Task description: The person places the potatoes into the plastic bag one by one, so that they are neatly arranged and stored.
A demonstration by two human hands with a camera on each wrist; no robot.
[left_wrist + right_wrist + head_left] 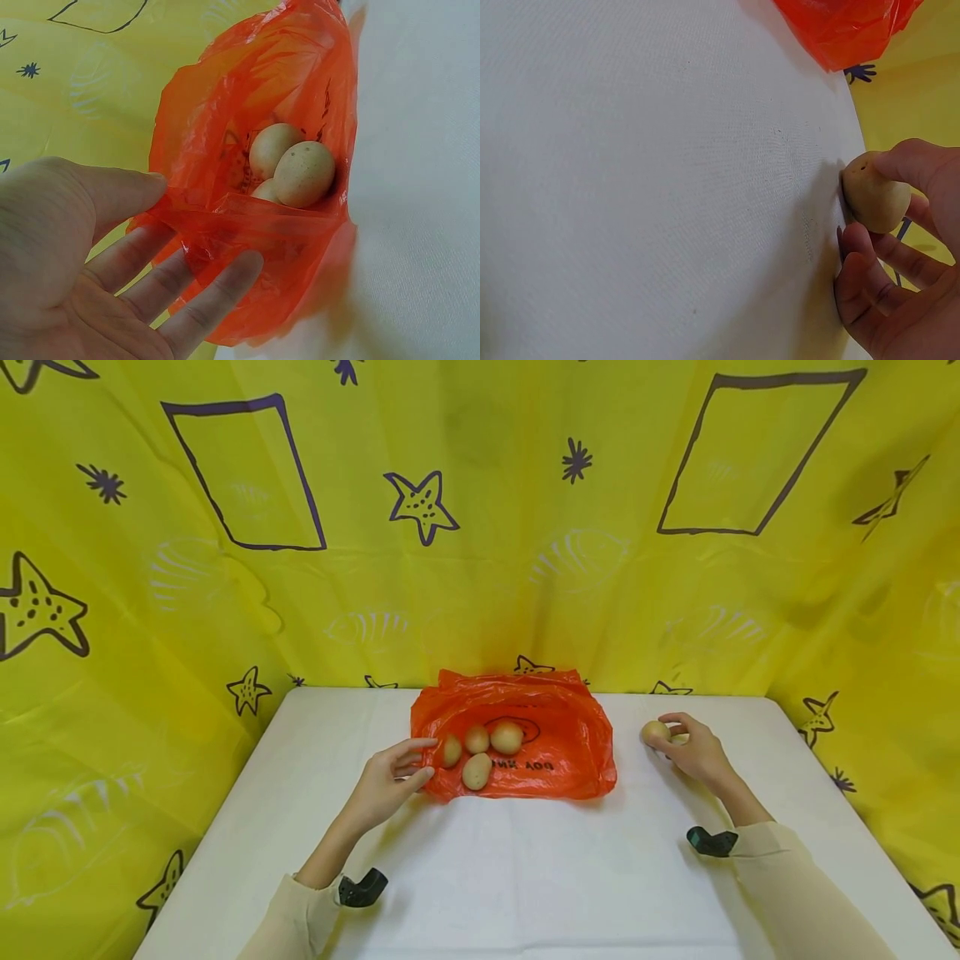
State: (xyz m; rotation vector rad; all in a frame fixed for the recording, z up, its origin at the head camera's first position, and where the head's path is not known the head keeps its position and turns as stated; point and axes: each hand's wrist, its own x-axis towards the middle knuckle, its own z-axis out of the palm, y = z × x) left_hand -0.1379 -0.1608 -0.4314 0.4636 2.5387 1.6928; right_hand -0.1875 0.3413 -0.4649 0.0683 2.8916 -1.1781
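**As one potato waited at the right, the bag's mouth lay open to the left**

While I watched from the remote station, my operator's right hand [699,750] curled thumb and fingers round a single potato [655,732] at the right side of the white table [525,877], low over the cloth and well apart from the rest. The right wrist view showed that potato [874,201] pinched near the fingertips, its rounded end facing the tabletop. From that hand, the orange plastic bag [562,752] lay to the left, toward the table's centre and near the yellow curtain [480,527].

The left hand [390,781] was much the nearer to the bag: its straightened fingers [217,289] lay under the rim of the opening, the thumb on top, holding the mouth [247,214] spread. Four potatoes [477,770] sat inside, close together; the left wrist view caught only three. The bag's mouth faced the left hand and the camera, so I judged that the held potato would have to travel leftward across bare cloth to reach the others.
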